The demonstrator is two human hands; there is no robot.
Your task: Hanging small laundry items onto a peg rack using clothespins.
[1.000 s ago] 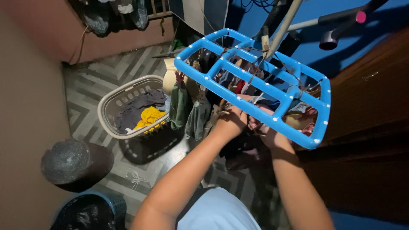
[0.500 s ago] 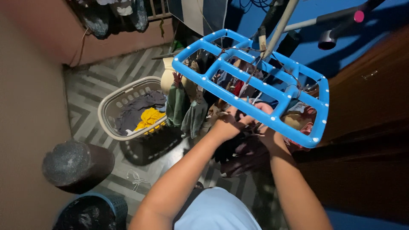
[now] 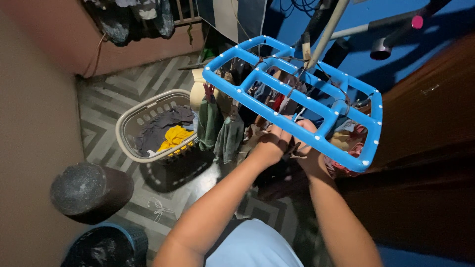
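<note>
The dark cloth has dropped lower; both hands [image 3: 289,143] sit together just under the blue rack [image 3: 297,99], pinching a clip [image 3: 292,148].

Down on the floor [image 3: 123,74], grey tiles in a chevron pattern run up to a plain wall on the left. A pale laundry basket [image 3: 129,120] sits on them near the middle, its bottom hidden; dark clothes and a yellow piece [image 3: 174,136] lie piled inside. Just below it, a dark mat [image 3: 170,172] with a dotted edge lies flat on the tiles. Near the wall stands a dark speckled cylinder [image 3: 81,188]. Between it and the mat, a bit of pale string [image 3: 158,207] lies loose. At the bottom edge, a blue bin [image 3: 106,246] holds a black bag.
</note>
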